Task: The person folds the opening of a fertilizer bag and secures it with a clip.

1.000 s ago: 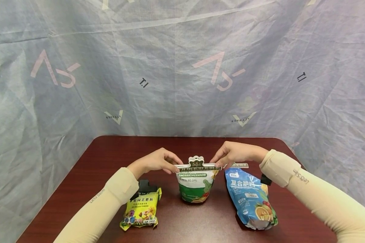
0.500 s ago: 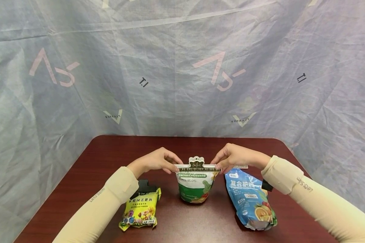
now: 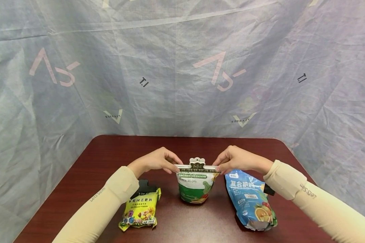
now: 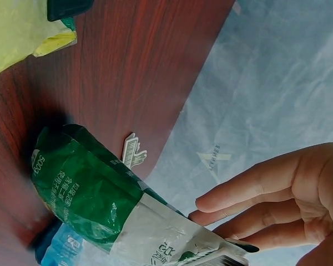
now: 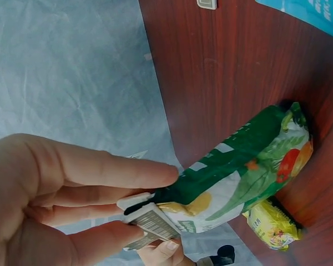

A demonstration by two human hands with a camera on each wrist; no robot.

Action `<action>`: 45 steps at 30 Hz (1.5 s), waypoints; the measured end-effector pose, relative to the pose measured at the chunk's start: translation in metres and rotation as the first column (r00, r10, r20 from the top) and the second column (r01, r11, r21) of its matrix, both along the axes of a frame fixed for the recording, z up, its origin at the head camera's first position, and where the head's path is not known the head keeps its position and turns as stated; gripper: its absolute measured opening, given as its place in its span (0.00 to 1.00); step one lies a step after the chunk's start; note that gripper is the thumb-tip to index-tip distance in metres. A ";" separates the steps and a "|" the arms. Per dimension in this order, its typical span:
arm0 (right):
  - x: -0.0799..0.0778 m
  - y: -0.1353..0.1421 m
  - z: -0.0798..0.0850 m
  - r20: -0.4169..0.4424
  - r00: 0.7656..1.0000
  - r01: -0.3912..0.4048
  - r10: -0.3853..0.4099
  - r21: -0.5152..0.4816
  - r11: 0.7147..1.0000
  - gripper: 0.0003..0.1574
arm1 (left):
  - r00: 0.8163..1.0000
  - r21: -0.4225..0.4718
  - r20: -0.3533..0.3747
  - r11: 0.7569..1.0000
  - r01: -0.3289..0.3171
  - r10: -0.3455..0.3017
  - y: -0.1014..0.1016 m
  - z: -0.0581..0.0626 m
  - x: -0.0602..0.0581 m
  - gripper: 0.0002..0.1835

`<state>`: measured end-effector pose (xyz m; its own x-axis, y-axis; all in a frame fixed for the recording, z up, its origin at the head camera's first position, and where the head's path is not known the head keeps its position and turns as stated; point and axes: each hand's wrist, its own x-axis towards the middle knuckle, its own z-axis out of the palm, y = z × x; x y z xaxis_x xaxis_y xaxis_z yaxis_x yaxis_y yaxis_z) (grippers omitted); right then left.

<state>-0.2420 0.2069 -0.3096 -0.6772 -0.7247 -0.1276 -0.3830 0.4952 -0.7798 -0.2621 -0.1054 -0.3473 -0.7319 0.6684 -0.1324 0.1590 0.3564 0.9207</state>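
Note:
A green-and-white fertilizer bag [image 3: 194, 189] stands upright at mid-table, vegetables printed on its front. Along its top edge runs a long white clip [image 3: 197, 168] with a piano-key pattern and scalloped handle. My left hand [image 3: 158, 161] pinches the clip's left end between thumb and fingers. At the other end, my right hand [image 3: 238, 159] pinches it the same way; the right wrist view shows the thumb on the clip's face [image 5: 158, 221] and the index finger behind the bag's top. In the left wrist view the clip is mostly cut off at the bottom edge.
Left of the bag lies a yellow fertilizer bag [image 3: 141, 209] with a black clip [image 3: 146, 185] at its top. On the right is a blue fertilizer bag [image 3: 249, 199]. Another piano-key clip [image 4: 134, 151] lies on the red-brown table [image 3: 106, 152]. A grey cloth [image 3: 182, 84] hangs behind.
My right hand has shifted slightly right and down along the clip's end. The clip dips slightly at that side. The left hand and the bags stay nearly where they were.

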 end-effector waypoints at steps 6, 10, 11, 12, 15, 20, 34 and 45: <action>0.001 0.000 -0.006 -0.061 0.998 0.015 -0.015 -0.007 1.000 0.11 | 1.000 -0.008 -0.010 1.000 -0.006 0.006 0.000 -0.001 0.001 0.13; 0.001 0.001 -0.010 -0.131 0.991 0.029 -0.028 0.004 1.000 0.11 | 1.000 -0.003 -0.010 1.000 -0.008 0.007 0.000 -0.001 0.002 0.12; 0.001 0.001 -0.011 -0.144 0.989 0.031 -0.031 0.001 1.000 0.11 | 1.000 0.000 -0.009 1.000 -0.009 0.009 0.000 -0.001 0.002 0.12; 0.001 0.001 -0.012 -0.155 0.987 0.031 -0.031 -0.006 1.000 0.10 | 1.000 0.004 -0.009 1.000 -0.010 0.010 0.000 -0.002 0.002 0.12; 0.000 0.001 -0.015 -0.165 0.986 0.034 -0.038 -0.029 0.999 0.10 | 1.000 0.015 -0.006 1.000 -0.013 0.013 0.000 -0.003 0.002 0.12; 0.000 0.002 -0.019 -0.143 0.987 0.059 -0.069 -0.068 0.996 0.10 | 1.000 0.041 0.010 0.999 -0.019 0.018 -0.001 -0.006 0.001 0.12; 0.004 0.001 -0.037 -0.103 0.992 0.059 -0.077 -0.164 0.985 0.08 | 0.998 0.064 0.035 0.997 -0.051 0.048 -0.001 -0.009 0.005 0.12; 0.006 0.000 -0.043 0.110 0.989 0.123 -0.100 -0.230 0.965 0.12 | 0.996 0.084 0.059 0.994 -0.065 0.060 -0.002 -0.013 0.005 0.13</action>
<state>-0.2363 0.2067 -0.3523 -0.7482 -0.6627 -0.0311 -0.2529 0.3282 -0.9101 -0.2570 -0.1071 -0.3608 -0.7658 0.6321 -0.1183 0.0861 0.2830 0.9552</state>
